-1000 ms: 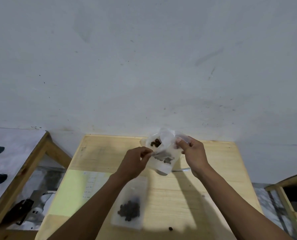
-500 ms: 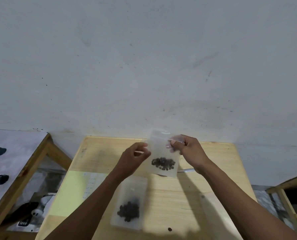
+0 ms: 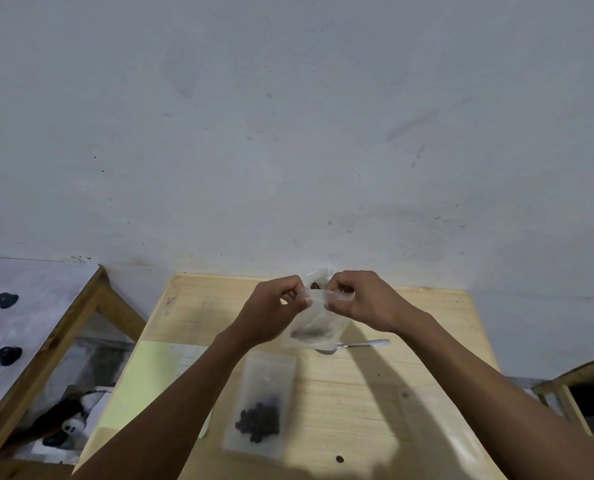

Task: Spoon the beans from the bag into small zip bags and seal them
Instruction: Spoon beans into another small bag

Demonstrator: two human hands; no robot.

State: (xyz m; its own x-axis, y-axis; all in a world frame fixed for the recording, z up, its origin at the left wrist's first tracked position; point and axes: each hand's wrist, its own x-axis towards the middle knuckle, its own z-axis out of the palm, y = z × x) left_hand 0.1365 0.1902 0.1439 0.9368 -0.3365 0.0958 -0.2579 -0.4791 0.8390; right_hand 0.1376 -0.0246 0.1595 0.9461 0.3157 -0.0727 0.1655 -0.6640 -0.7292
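A small clear zip bag (image 3: 314,323) with dark beans at its bottom hangs above the wooden table (image 3: 364,393). My left hand (image 3: 276,308) pinches the bag's top edge on the left and my right hand (image 3: 361,299) pinches it on the right, fingertips close together. Behind my hands, the larger clear bean bag (image 3: 318,277) peeks out near the wall. A second small zip bag (image 3: 259,403) holding dark beans lies flat on the table below my hands. A metal spoon (image 3: 354,345) lies just under the held bag.
One loose bean (image 3: 339,459) lies near the table's front. A pale green sheet (image 3: 150,375) covers the table's left part. Left of the table stands a white-topped bench (image 3: 29,306) with dark objects. A wooden frame (image 3: 572,386) stands at the right. The wall is close behind.
My hands have come closer together along the top edge of the small bag. The beans have settled to its bottom, and the bag hangs lower and straighter.
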